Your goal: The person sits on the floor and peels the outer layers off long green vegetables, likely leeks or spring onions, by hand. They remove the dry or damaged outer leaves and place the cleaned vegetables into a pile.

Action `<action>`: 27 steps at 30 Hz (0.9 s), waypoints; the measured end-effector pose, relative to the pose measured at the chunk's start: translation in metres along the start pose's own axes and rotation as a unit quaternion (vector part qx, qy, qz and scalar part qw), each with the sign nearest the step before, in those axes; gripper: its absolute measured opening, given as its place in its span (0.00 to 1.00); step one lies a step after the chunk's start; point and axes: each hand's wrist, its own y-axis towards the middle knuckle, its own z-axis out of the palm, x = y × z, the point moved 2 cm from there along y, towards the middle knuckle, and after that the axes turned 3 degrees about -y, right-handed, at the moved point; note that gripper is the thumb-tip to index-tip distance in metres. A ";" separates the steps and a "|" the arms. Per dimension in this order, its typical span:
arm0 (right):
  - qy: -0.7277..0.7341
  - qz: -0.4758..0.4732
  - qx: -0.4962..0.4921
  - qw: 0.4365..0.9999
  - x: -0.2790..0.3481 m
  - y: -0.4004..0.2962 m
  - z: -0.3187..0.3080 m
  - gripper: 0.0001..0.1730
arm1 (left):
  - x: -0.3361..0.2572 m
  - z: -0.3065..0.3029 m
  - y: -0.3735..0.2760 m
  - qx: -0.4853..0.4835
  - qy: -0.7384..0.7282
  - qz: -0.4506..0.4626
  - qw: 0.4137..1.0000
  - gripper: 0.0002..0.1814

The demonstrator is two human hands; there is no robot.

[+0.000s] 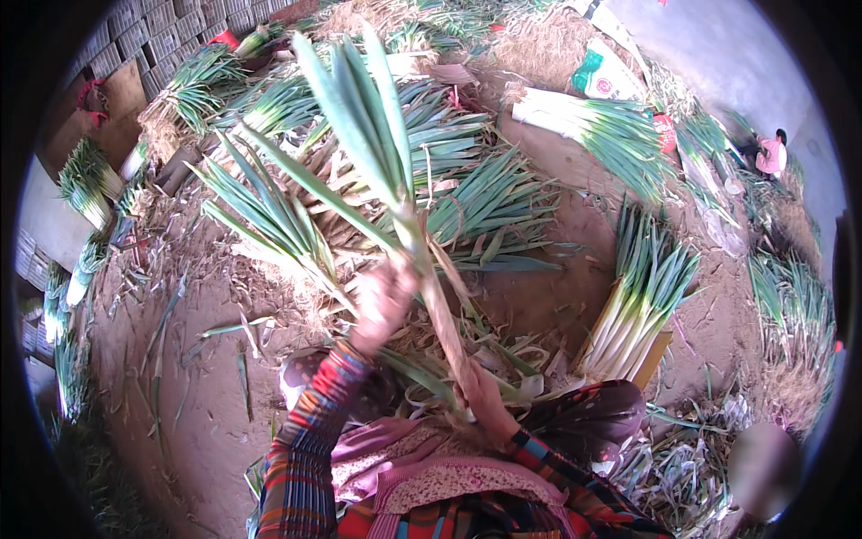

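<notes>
A large green onion [441,316] slants up in front of me, its leaves fanned out at the top. My right hand [486,404] grips its lower end near the roots, above my lap. Higher up, my left hand [384,303] is blurred by motion; its fingers are closed at the stalk's left side, where an outer leaf [323,188] branches off. Strips of dry sheath hang beside the stalk. Beyond my hands lies a heap of untrimmed green onions [485,202]. To the right, cleaned green onions [640,303] with white stems rest on a yellowish board [653,360].
A large bundle of green onions [592,131] lies farther back on the dirt floor [202,377]. Peeled leaf scraps [680,465] pile up at lower right. Bricks [161,34] are stacked at upper left. Another person [770,156] sits at far right among more green onions.
</notes>
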 end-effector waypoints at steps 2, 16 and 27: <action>0.071 0.011 0.035 0.997 0.016 0.014 0.009 0.21 | -0.010 0.012 -0.047 0.163 0.068 0.041 0.983 0.06; -0.347 -0.203 -0.105 0.910 0.041 0.015 -0.039 0.13 | 0.028 -0.033 0.029 0.256 -0.130 -0.236 0.928 0.26; -0.050 -0.244 -0.122 0.961 0.140 0.114 0.044 0.12 | 0.012 -0.002 0.061 0.023 -0.612 -0.163 0.774 0.13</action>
